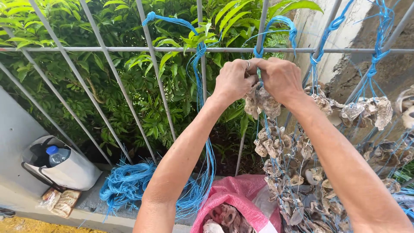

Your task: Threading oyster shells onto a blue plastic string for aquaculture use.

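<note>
Gripping rough shells (263, 103), blue twine (258, 51)

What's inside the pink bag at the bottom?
The pink sack is open at the top, and pale, rough shells show inside it. How far down they go is hidden by the sack's cloth and the picture's lower edge.

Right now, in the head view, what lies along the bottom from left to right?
White bag with a bottle → packet of flat snacks → heap of blue cord → pink mesh sack of shells → hanging strings of oyster shells.
</note>
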